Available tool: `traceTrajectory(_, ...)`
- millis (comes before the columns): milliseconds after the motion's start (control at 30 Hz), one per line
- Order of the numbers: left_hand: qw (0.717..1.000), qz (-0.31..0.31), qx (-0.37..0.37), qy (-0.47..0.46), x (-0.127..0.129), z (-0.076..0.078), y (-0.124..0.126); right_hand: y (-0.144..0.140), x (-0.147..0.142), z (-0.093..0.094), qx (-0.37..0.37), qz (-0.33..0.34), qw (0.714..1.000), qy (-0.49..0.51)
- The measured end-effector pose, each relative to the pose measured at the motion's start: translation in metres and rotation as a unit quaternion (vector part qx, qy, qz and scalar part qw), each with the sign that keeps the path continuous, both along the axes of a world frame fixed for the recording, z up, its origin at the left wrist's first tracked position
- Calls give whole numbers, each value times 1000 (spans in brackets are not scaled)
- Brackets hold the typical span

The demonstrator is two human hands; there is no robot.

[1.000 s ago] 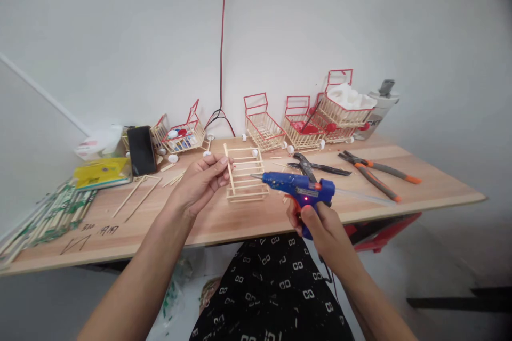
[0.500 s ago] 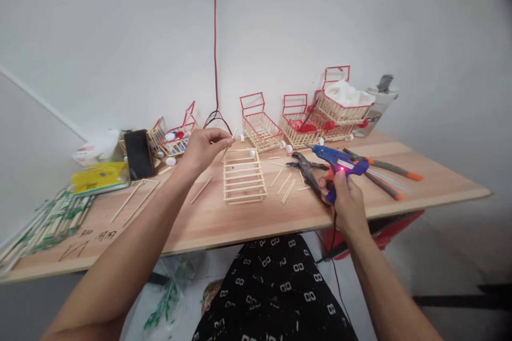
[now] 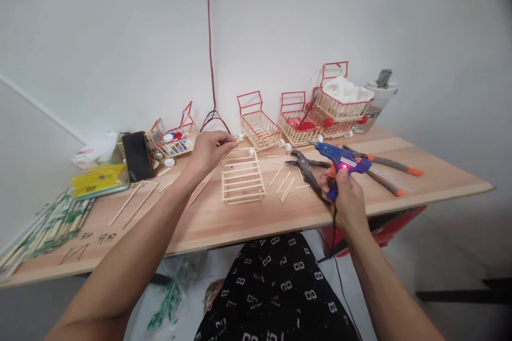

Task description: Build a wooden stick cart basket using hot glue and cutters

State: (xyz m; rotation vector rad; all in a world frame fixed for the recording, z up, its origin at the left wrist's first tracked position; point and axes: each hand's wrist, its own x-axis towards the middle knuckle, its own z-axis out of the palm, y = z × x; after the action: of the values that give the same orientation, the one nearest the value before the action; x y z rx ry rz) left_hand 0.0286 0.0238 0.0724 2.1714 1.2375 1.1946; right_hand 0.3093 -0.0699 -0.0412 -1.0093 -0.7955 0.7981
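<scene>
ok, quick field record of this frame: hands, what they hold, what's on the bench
left hand: fingers pinched on a thin wooden stick, above the far end of the stick frame
right hand: gripping the blue glue gun, red light on, nozzle pointing left
stick frame: flat on the wooden table, not held
loose sticks: scattered right of the frame
black pliers: beside the gun
orange-handled pliers: right of the gun
finished carts: row along the wall
phone: back left
</scene>
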Motion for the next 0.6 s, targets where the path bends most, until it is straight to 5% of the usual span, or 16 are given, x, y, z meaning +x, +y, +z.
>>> traceTrajectory(600,998,-18,31,55,14,-10,-2,0,2,0,-10,2,1000,-2)
